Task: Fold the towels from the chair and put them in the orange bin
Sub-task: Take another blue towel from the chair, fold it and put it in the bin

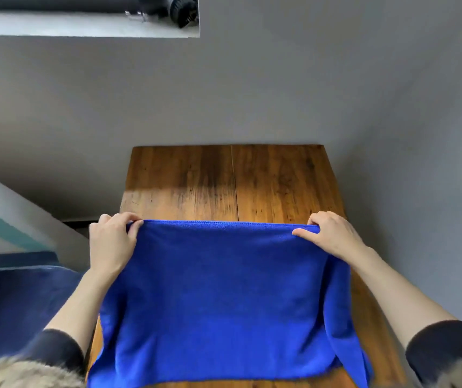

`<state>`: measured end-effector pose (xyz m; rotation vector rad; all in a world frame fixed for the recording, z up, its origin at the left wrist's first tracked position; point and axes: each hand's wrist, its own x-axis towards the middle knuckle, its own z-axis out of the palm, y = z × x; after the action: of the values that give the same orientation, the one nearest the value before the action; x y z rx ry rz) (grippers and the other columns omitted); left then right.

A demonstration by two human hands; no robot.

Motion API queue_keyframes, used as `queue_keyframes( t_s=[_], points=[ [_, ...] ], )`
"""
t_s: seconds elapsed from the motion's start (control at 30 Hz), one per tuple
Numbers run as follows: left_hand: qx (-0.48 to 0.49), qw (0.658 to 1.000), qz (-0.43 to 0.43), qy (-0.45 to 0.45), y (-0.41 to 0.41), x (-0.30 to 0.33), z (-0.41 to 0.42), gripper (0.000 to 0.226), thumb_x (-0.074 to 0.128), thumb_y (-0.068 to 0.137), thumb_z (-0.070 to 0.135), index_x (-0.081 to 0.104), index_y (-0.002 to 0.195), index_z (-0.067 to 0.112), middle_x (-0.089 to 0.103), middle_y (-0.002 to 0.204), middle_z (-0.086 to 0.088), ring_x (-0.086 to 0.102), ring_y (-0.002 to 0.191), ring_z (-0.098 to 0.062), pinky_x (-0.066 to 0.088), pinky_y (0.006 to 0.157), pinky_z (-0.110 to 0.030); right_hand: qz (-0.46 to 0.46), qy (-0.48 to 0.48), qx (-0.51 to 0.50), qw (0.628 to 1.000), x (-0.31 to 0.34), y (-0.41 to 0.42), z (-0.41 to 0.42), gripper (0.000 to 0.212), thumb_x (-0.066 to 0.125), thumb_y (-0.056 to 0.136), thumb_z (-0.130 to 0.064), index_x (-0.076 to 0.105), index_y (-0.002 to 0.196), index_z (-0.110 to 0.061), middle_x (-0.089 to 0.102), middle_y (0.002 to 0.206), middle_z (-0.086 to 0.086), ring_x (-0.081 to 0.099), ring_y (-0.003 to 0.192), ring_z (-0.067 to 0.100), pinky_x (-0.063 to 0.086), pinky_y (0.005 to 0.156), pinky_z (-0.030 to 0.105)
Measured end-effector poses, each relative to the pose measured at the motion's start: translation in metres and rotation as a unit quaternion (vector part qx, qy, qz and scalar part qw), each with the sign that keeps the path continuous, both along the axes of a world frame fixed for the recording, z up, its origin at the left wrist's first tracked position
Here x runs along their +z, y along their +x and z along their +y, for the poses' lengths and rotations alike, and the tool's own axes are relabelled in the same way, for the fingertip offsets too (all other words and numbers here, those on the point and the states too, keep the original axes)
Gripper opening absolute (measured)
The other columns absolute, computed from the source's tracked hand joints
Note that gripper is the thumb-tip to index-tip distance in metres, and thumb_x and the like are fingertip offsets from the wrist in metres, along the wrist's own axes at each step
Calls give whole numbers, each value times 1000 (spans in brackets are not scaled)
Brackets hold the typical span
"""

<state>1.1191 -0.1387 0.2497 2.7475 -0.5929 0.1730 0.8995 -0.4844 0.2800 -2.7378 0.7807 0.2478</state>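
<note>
1. Around you: a wooden table [252, 177] stands against a grey wall [252, 93]; something dark blue [14, 298] lies to its left, too unclear to name.
2. No bin shows in this view.
3. The blue towel [224, 289] hangs between your hands and drapes over the table's near part.
4. Your left hand [112, 242] pinches its top left corner, fingers curled.
5. Your right hand [330, 233] pinches the top right corner likewise.

Blue towel [224, 289], plain microfibre-looking cloth, is being held stretched out flat over the wooden table [252, 177]. Its far edge is running straight and taut between the two upper corners; the near end is draping down toward the table's front, with the right side hanging in a loose fold.
</note>
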Motion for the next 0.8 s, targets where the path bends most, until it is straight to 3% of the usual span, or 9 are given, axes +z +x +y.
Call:
queue_keyframes(
  t_s=[0.13,0.3,0.43,0.57,0.67,0.73,0.8],
  points=[
    [-42,998,-2,45,53,-39,-29,8,64,86,17,69,81,14,69,76,-8,52,77,-35,28,67,-38,24,-43,7,999,-48,44,-30,28,47,95,-37,60,102,-14,60,104,4,51,98,20,38,87,31],
    [-56,996,4,71,101,-81,-62,12,61,89,22,69,86,14,68,81,-8,51,84,-34,23,72,-37,3,-70,-21,997,-94,88,-58,26,48,97,-27,64,108,-9,62,108,9,52,101,25,38,89,36],
    [-43,997,-1,63,123,-105,-82,9,61,88,16,69,89,12,61,96,-14,47,93,-37,30,75,-43,2,-81,-47,996,-122,115,-71,29,43,98,-25,63,114,-10,62,111,10,51,105,26,37,91,39],
    [0,1000,-2,21,117,-123,-85,24,60,84,7,62,108,11,52,113,-19,46,100,-42,36,77,-48,-55,-93,-103,989,-141,129,-59,33,48,96,-23,57,124,-10,55,126,13,46,116,30,37,93,45],
    [-27,999,21,31,92,-143,-68,36,52,88,21,54,122,10,48,126,-18,45,112,-40,38,85,-51,-94,-97,-43,990,-153,134,-22,38,51,93,-26,55,126,-9,51,132,14,44,123,32,36,96,49],
    [-60,993,60,77,77,-154,-57,48,42,88,37,49,130,15,41,140,-15,37,127,-36,31,101,-53,-94,-83,2,992,-160,134,7,47,44,90,-37,54,128,-11,47,138,14,40,129,31,31,104,54],
    [-70,987,91,116,76,-160,-47,58,33,88,50,42,138,22,30,150,-10,23,139,-31,12,111,-56,-71,-60,45,995,-172,140,35,58,36,87,-48,50,133,-16,40,146,11,30,136,28,21,108,58]
  ],
)
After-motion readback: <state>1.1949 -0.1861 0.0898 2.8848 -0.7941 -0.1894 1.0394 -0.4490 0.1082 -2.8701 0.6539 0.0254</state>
